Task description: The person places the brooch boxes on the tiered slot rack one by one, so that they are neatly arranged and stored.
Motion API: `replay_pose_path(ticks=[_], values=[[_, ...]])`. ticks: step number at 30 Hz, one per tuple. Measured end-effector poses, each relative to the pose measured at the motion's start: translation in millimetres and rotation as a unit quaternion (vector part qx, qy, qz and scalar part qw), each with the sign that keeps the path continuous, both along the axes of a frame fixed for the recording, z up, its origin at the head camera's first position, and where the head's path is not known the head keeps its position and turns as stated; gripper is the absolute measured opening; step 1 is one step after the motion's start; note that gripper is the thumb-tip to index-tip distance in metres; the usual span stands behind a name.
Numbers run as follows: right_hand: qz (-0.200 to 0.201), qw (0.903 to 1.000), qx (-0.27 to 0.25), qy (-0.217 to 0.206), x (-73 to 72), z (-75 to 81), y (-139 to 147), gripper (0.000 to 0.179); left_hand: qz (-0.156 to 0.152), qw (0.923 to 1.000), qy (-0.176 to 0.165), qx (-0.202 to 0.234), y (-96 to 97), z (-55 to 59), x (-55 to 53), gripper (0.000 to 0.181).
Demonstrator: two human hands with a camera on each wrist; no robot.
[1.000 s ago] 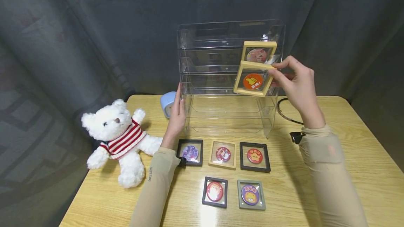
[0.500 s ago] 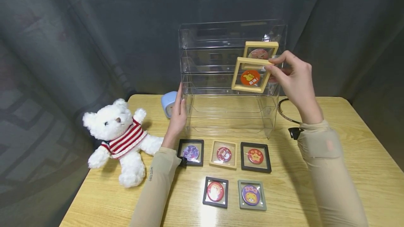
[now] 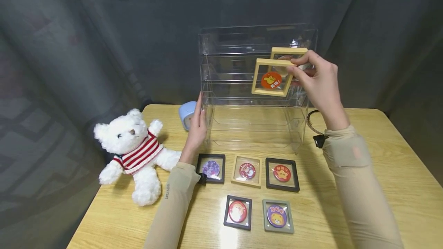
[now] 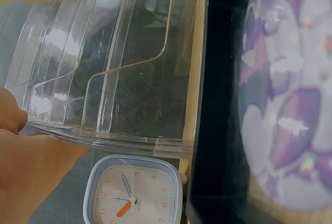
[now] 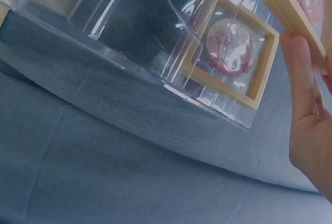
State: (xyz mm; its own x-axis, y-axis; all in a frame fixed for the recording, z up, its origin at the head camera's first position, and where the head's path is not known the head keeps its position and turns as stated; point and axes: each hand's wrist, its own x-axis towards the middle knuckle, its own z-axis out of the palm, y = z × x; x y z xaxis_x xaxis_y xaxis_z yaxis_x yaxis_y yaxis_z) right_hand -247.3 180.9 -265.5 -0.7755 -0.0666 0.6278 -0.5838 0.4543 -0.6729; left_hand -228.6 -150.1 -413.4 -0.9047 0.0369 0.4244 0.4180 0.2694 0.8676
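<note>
My right hand (image 3: 320, 82) pinches a yellow square display frame (image 3: 254, 82) by its right side. An orange thumbs-up badge (image 3: 271, 80) sits inside it. This frame is held in front of the clear tiered acrylic rack (image 3: 242, 126), partly covering another yellow frame (image 3: 288, 50) that stands on an upper tier. In the right wrist view, that standing frame (image 5: 270, 63) holds a pinkish round badge (image 5: 230, 47). My left hand (image 3: 196, 131) rests against the rack's left side, fingers straight; the left wrist view shows its fingertips (image 4: 13, 115) at the rack edge.
Several framed badges lie before the rack, among them a black frame (image 3: 224, 168), a yellow frame (image 3: 260, 172) and a grey-green frame (image 3: 290, 224). A white teddy bear (image 3: 121, 133) sits left. A blue clock (image 4: 174, 182) and a dark hoop (image 3: 309, 123) flank the rack.
My right hand has raised the held yellow frame and shifted it slightly left, so it covers more of the frame behind. My left hand stays at the rack's side.
</note>
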Motion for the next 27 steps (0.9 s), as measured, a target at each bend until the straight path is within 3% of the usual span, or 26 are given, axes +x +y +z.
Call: replay_pose_path(ticks=[21, 27], values=[[-0.033, 0.999, -0.022, 0.022, -16.7, 16.4, -19.2, 0.023, 0.001, 1.0, 0.001, 0.001, 1.5, 0.5, 1.5, 0.058], [-0.054, 0.9981, -0.007, 0.028, -21.6, 22.7, -27.7, 0.023, 0.001, 1.0, -0.001, 0.0, 1.2, 1.7, 1.0, 0.058]])
